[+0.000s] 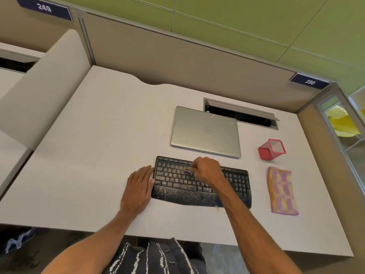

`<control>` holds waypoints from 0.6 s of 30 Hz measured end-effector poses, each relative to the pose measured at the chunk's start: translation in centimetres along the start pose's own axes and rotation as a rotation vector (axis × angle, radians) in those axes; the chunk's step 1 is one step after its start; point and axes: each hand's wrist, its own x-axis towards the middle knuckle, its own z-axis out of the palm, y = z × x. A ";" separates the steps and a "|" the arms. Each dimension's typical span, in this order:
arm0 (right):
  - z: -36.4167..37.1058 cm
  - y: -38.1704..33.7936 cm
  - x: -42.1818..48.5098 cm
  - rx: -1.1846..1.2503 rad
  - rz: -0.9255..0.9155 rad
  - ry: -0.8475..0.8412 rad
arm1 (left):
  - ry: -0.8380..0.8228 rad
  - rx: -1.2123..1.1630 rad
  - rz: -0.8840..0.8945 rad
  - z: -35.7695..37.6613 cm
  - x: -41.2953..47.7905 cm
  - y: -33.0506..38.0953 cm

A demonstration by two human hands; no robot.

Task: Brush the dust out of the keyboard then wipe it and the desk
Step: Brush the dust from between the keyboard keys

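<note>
Surface: pale grey laminate desk [88, 155] with a wavy cut-out in its far edge. It is enclosed by beige fabric partition panels [177, 62] at the back and right, and a padded cream divider [45, 86] on the left. Green wall panels [237, 20] rise above the partition. Dark blue number plates sit on the partition top: "249" [44, 7] at far left, "250" [310, 82] at right.

On the desk: a rectangular cable hatch [241, 113] set into the surface at the back right, lid tipped open. A closed silver laptop [205, 131] lies just in front of it, one corner overlapping the hatch opening. A red wire-mesh pen holder [271, 149] stands to the laptop's right. A folded pink-and-yellow checked cloth [281, 191] lies flat near the holder, just beside the keyboard's right end and not touching it.

Task item: black full-size keyboard [177, 186] with wrist rest, near the front centre of the desk, just in front of the laptop. Pale specks cover its keys and wrist rest.

Left hand [138, 186]: flat on the desk, fingers straight, thumb against the keyboard's left edge.

Right hand [207, 171]: over the upper key rows, fingers curled round a small pale-tipped brush [188, 169]. Its tip is on the keys and most of the handle is hidden by the hand. The right forearm crosses the wrist rest and blocks the middle keys.

Bottom edge: dark shirt with white streaks [154, 258].
</note>
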 end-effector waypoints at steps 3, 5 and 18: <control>-0.3 -1.1 0.0 0.073 -0.009 -0.016 | 0.007 -0.012 -0.002 -0.1 0.0 0.1; -0.6 -0.9 0.1 0.139 0.039 0.004 | 0.011 -0.010 -0.001 -0.1 0.0 0.0; 0.5 0.4 -0.8 0.302 0.215 0.301 | 0.020 -0.005 -0.006 -0.1 0.1 0.1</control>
